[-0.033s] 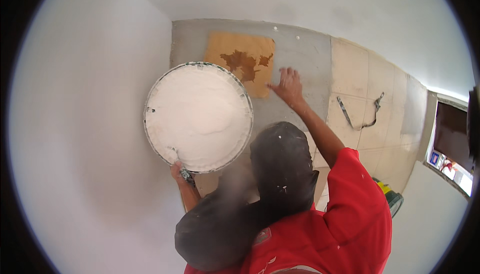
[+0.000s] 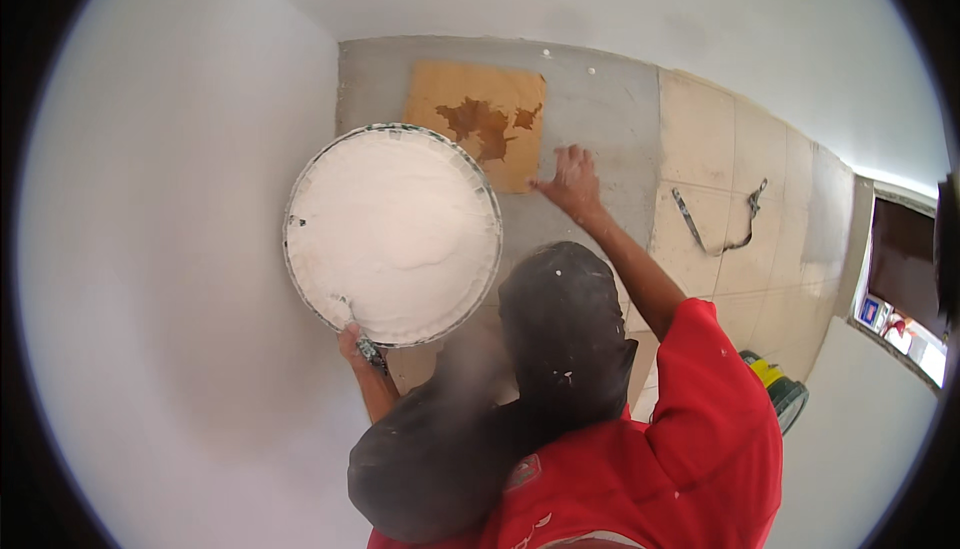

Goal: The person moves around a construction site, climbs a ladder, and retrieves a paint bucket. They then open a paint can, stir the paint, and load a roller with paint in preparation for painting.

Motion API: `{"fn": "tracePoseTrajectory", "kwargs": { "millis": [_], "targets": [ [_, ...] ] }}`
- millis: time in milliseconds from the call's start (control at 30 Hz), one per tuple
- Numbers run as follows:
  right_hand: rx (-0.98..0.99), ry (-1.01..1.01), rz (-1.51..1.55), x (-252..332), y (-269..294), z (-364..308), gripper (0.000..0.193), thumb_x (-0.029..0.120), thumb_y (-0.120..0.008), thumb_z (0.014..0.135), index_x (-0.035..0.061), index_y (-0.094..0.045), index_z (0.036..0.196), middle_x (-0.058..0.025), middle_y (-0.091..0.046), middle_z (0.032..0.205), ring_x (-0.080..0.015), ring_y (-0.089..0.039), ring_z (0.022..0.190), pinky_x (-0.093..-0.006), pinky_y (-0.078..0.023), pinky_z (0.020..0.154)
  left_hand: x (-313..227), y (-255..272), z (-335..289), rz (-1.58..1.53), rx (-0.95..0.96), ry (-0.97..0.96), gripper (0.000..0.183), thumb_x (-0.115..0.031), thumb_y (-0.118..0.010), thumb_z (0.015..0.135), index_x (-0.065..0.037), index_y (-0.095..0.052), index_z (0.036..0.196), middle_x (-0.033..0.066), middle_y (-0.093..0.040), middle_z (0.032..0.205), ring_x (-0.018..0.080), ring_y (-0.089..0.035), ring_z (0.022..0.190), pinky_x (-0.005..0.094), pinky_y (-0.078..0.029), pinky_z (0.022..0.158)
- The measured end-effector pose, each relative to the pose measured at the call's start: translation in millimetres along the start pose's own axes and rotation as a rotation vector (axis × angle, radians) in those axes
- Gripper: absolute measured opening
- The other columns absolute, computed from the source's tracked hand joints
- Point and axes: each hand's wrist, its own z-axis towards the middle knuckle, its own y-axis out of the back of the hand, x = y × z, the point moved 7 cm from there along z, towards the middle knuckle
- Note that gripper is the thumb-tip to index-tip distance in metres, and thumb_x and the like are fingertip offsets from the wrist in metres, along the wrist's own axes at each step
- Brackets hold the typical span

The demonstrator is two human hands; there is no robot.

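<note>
A large round tub (image 2: 292, 249) is filled almost to its rim with white powder-like material (image 2: 395, 224). At the tub's near left edge, my left hand (image 2: 352, 342) is closed around a tool with a dark, white-speckled handle (image 2: 372, 353). The tool's far end seems to reach over the rim into the white material; its kind is unclear. My right hand (image 2: 573, 186) is raised off to the right of the tub, fingers spread and nothing in it. Just left of that hand lies a brown cardboard sheet (image 2: 430, 89) with dark wet-looking stains.
My dark-clad knees (image 2: 562, 339) rise close to the tub, with hazy dust over them. A dark strap (image 2: 715, 249) lies on the beige floor tiles (image 2: 697, 139). A green and yellow object (image 2: 775, 384) stands at right. White walls (image 2: 180, 249) border the left and far sides.
The scene sits slightly further left in view. My right hand's fingers have shifted a little; my left hand keeps its grip at the tub's edge.
</note>
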Motion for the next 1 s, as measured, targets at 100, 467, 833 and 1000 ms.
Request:
{"fn": "tracePoseTrajectory", "kwargs": {
  "millis": [100,467,833,1000],
  "targets": [
    [-0.044,0.123,0.097,20,-13,-27,0.076,0.043,-0.086,0.070,0.0006,-0.057,0.126,-0.0160,-0.053,0.122,-0.0365,-0.050,0.114,-0.0483,-0.045,0.095,-12,-25,2,-0.081,0.120,0.082,0.074,-0.029,-0.062,0.083,0.004,-0.039,0.145,0.0207,-0.058,0.136,0.0361,-0.060,0.121,0.0511,-0.050,0.105],
    [-0.284,0.299,0.092,83,-28,29,0.063,0.035,-0.080,0.075,0.0003,-0.059,0.124,-0.0145,-0.055,0.119,-0.0319,-0.050,0.114,-0.0447,-0.041,0.097,-8,-45,5,-0.086,0.051,-0.017,0.070,-0.028,-0.063,0.084,0.003,-0.042,0.143,0.0185,-0.060,0.133,0.0335,-0.063,0.117,0.0483,-0.053,0.100],
    [-0.324,0.298,0.043,108,-47,38,0.039,0.025,-0.061,0.085,0.0037,-0.063,0.118,-0.0113,-0.058,0.112,-0.0291,-0.053,0.106,-0.0439,-0.043,0.091,-12,-53,-9,-0.024,0.002,-0.105,0.071,-0.021,-0.062,0.083,0.002,-0.039,0.145,0.0194,-0.057,0.135,0.0342,-0.062,0.118,0.0484,-0.052,0.101],
    [-0.404,0.403,0.061,115,-32,39,0.036,0.026,-0.063,0.083,0.0048,-0.067,0.112,-0.0111,-0.062,0.110,-0.0281,-0.056,0.104,-0.0435,-0.043,0.091,-6,-45,-6,-0.109,0.061,0.009,0.076,-0.014,-0.058,0.079,0.001,-0.032,0.150,0.0208,-0.051,0.141,0.0362,-0.056,0.127,0.0497,-0.048,0.107]
  ]
}}
